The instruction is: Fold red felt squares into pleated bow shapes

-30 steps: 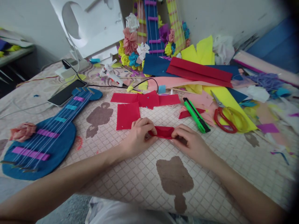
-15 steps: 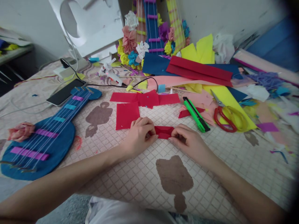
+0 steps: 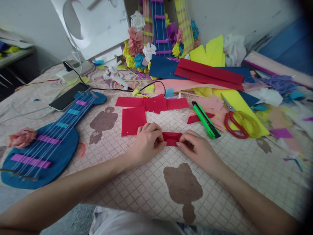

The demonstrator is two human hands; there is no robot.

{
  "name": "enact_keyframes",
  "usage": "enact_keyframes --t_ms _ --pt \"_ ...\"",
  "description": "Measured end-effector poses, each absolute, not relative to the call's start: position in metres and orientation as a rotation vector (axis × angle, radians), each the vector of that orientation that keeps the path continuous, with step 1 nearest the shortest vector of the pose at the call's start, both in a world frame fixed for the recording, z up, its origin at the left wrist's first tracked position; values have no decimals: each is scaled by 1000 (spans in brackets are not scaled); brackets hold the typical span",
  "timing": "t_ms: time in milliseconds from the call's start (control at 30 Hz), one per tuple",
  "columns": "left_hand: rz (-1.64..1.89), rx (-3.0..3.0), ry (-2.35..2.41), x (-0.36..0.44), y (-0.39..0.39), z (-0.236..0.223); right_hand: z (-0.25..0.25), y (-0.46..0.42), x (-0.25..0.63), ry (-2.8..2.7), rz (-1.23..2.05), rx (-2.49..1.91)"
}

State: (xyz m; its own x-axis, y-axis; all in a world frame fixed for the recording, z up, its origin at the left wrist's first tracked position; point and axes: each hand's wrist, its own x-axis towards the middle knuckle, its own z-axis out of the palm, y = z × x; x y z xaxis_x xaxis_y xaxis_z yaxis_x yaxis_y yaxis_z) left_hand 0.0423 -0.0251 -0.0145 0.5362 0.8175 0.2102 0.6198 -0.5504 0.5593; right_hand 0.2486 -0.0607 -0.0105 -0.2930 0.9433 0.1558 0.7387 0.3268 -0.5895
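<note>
Between left grip [image 3: 148,141] and right grip [image 3: 197,147], red strip [image 3: 171,139], ends hidden

This was a craft workspace; whether it belonged to a home, school or shop could not be told. The patterned tabletop [image 3: 137,187] carried a glue gun [image 3: 116,80], a green utility knife [image 3: 205,120], scissors [image 3: 233,114], cut red pieces [image 3: 133,121] and coloured scraps [image 3: 281,133]. A blue model guitar [image 3: 62,150] lay at left; handmade flowers [image 3: 135,40] clustered by the wall.
</note>
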Motion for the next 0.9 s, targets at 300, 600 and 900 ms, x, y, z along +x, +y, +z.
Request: enact_keyframes --t_ms 300,600,900 --pt "647 2368 1197 45 -24 -15 -13 -60 245 -2103 494 -1501" --pt "663 2356 1216 46 -24 -17 -16 -60 246 -2098 517 -1513" --pt "649 2372 1239 47 -24 -18 -15 -60 245 -2096 497 -1531"
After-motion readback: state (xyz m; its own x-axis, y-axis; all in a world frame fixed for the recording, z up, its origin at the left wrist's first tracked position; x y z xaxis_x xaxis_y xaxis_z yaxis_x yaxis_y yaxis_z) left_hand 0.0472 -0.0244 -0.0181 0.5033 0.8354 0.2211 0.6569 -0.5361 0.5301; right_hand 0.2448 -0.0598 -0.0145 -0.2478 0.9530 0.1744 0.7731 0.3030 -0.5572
